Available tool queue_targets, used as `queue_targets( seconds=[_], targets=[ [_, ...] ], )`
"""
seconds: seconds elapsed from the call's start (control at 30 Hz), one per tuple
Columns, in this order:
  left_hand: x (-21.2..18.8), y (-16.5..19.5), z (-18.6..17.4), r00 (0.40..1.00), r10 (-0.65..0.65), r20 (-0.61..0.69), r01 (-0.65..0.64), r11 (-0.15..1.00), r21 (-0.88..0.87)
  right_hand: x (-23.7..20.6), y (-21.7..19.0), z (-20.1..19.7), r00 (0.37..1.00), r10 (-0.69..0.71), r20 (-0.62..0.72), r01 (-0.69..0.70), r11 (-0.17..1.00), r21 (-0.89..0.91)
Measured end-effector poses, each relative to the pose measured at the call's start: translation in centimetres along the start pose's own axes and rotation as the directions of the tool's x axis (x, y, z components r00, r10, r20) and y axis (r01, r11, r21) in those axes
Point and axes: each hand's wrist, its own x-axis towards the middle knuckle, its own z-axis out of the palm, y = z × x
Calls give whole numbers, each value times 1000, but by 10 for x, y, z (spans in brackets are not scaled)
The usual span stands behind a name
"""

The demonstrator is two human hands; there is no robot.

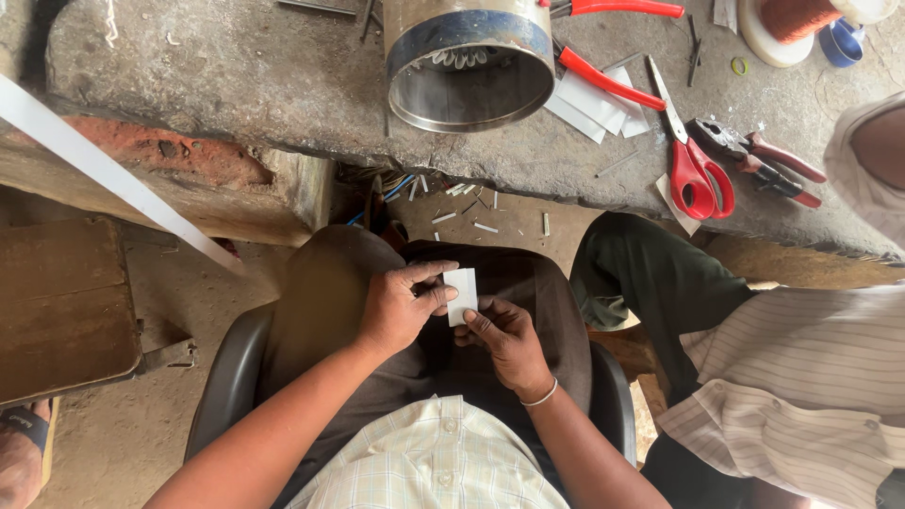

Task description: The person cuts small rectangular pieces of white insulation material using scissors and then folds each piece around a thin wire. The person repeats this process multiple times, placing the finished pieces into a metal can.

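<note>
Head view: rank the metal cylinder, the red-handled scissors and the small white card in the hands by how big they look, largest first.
1. Metal cylinder, though its top is cut off by the frame.
2. Red-handled scissors.
3. Small white card, pinched between the left hand and the right hand.
The card lies nearer the camera than the bench items, yet looks smallest.

White paper piece (462,294) between the fingers, over dark brown trousers (330,292). Pale checked shirt (434,462) below. On the grey counter (236,75): red-handled scissors (696,179), silver cylinder (468,61) with a blue band, copper-orange spool (792,19) at the far right corner. The neighbour's shirt (801,377) is white, thinly striped.
</note>
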Motion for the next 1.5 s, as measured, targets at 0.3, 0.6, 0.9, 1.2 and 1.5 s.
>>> queue_targets(
  seconds=[0.3, 0.6, 0.9, 1.2, 1.5],
  targets=[
    [-1, 0, -1, 1000, -14, -27, 14, 1000, -3, 0, -2, 1, 999, 38, -10, -38, 999, 12],
    [0, -1, -1, 998, -48, -40, 46, 998, -31, 0, 0, 2, 998, 48, -27, -48, 999, 22],
    [-1, -5, -1, 997, -56, -57, 54, 998, -36, 0, 5, 0, 999, 50, -15, -50, 998, 30],
    [-1, -7, -1, 996, -49, -77, 47, 999, -24, 1, 7, -3, 997, 64, -30, -62, 996, 63],
    [-3, -6, -1, 996, -50, -76, 47, 998, -37, 1, 9, -1, 997, 60, -56, -57, 997, 50]
  ],
)
